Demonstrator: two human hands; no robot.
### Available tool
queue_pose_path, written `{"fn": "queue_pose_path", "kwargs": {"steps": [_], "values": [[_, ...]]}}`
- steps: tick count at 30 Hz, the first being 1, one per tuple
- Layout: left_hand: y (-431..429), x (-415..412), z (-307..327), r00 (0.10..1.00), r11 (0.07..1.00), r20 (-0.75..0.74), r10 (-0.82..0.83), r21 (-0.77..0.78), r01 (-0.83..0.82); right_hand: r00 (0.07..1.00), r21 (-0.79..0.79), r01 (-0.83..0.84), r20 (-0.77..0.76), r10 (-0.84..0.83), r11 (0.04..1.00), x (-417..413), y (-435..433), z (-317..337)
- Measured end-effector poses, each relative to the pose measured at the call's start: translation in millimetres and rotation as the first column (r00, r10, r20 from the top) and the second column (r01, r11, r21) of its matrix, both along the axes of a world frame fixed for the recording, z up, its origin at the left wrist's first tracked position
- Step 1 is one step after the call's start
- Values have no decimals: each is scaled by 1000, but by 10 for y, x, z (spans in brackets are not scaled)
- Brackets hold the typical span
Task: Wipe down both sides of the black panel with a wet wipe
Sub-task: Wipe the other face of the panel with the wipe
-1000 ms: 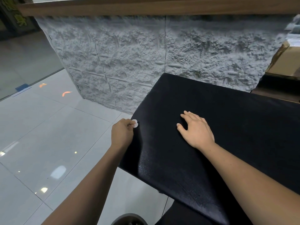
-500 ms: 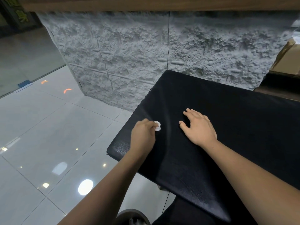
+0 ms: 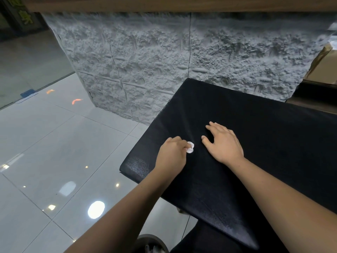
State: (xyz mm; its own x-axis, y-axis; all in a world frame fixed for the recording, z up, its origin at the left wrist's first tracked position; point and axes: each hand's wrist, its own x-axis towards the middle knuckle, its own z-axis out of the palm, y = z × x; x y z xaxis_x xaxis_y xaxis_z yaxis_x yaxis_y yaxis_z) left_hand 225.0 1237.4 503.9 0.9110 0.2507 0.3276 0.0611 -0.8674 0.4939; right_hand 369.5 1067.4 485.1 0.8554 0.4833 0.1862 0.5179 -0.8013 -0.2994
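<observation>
Pinching a small, balled-up white wet wipe [image 3: 190,147] in the curled fingers of the left hand [image 3: 171,154], pressed onto the top face of the large, flat, black grainy panel [image 3: 264,143]. Resting the right hand [image 3: 225,143] palm down just beside the wipe, fingers straight and spread, steadying that same face. Lies under both hands, near corner jutting out over the glossy grey tiled floor [image 3: 54,152], far edge ahead of the fingertips, close to the rough grey stone-textured wall [image 3: 145,61].

Probably stiff and light enough to flip by hand, yet wide and awkward; looks grainy rather than slick. Best taken by two opposite edges, one left of the left knuckles and one well right of the right hand, for turning over. As for the wipe: soft, damp, tiny by comparison, so likely to need many passes under firm fingertip pressure.

Cannot see the underside, nor whatever props the panel up beneath the forearms. Cut off at the right frame edge. Can make out only a sliver of wipe past the left knuckles; cannot tell wet streaks from sheen.
</observation>
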Motion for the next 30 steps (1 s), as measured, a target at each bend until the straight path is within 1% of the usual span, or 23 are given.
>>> {"fn": "queue_pose_path", "kwargs": {"steps": [9, 15, 24, 28, 30], "values": [[619, -156, -11, 982, 980, 0, 189, -60, -189, 1000, 2, -2, -2, 2, 1000, -2, -5, 10], [977, -235, -87, 955, 946, -76, 287, -136, -295, 1000, 18, -7, -7, 7, 1000, -20, -3, 23], [1251, -360, -192, 927, 902, -113, 357, -215, -373, 1000, 14, -7, -13, 7, 1000, -15, -5, 26], [1277, -399, -226, 912, 854, -130, 388, -322, -409, 1000, 12, -5, -8, 5, 1000, -17, -2, 22], [1245, -406, -242, 905, 846, -125, 407, -321, -425, 1000, 10, -5, -6, 6, 1000, -20, 0, 20]]}}
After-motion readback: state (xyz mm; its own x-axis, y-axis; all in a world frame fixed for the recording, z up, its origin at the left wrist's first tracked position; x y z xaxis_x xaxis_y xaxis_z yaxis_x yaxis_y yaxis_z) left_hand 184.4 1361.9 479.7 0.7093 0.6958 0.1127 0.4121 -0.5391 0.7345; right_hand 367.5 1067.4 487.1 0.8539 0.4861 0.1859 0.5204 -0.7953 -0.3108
